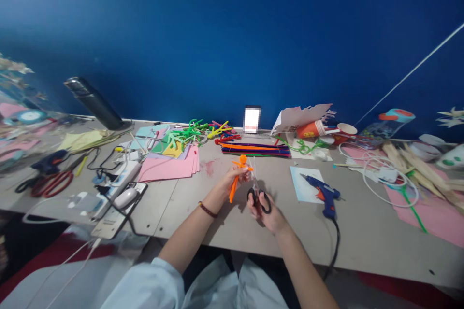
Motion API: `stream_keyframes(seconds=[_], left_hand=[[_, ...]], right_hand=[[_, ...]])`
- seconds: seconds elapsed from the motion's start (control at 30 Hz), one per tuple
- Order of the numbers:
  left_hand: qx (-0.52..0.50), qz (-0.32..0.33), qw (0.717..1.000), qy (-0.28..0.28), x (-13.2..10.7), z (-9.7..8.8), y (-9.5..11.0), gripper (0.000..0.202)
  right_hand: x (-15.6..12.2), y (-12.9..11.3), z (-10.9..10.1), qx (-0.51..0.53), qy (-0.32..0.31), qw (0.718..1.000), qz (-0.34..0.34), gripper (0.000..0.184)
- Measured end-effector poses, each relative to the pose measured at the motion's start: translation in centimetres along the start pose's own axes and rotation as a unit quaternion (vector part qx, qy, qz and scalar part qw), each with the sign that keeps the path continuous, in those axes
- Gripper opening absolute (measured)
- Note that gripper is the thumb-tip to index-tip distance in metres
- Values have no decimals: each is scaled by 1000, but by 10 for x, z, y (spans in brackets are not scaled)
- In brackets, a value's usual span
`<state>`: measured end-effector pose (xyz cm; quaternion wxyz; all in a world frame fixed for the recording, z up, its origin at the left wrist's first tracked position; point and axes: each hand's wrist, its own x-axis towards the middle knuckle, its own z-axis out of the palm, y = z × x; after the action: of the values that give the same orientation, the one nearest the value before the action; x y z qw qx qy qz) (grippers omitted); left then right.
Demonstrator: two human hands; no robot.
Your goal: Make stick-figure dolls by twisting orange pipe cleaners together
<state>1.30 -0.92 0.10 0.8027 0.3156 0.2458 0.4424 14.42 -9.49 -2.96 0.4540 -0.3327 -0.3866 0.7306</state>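
Observation:
An orange pipe-cleaner figure [243,160] with a round coiled head is pinched in my left hand [232,178], its long legs hanging down toward me. My right hand [266,212] has its fingers through the black handles of a pair of scissors [255,184]. The blades point away from me, close beside the figure's right arm; whether they touch it I cannot tell. Just beyond both hands lies a bundle of coloured pipe cleaners [255,149]. To the right, a blue glue gun [326,194] rests partly on a light blue and white card [297,186].
Pink paper sheets [168,166] and green pipe-cleaner pieces [188,133] lie left of the hands. Farther left are a power strip [118,186], a phone [114,217], red-handled scissors [52,183] and a dark bottle [96,104]. Paper cups [311,129] and a white cable [366,178] sit right.

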Motion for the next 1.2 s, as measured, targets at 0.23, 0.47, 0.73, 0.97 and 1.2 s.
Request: stream_keyframes(seconds=[0.23, 0.47, 0.73, 0.97, 1.2], left_hand=[[-12, 1, 1000, -12, 0, -1, -1, 28], [-15, -3, 1000, 6, 2, -1, -2, 28], [-6, 3, 1000, -3, -2, 2, 2, 27], [-19, 27, 999, -14, -2, 2, -2, 24], [-25, 50, 998, -26, -3, 3, -7, 26]], right_hand=[[0, 3, -2, 11, -12, 1000, 5, 53], [0, 1, -1, -11, 19, 1000, 3, 53], [-1, 3, -2, -34, 11, 999, -20, 50], [0, 8, -2, -46, 18, 998, -35, 51], [0, 9, -2, -72, 0, 995, -66, 50]])
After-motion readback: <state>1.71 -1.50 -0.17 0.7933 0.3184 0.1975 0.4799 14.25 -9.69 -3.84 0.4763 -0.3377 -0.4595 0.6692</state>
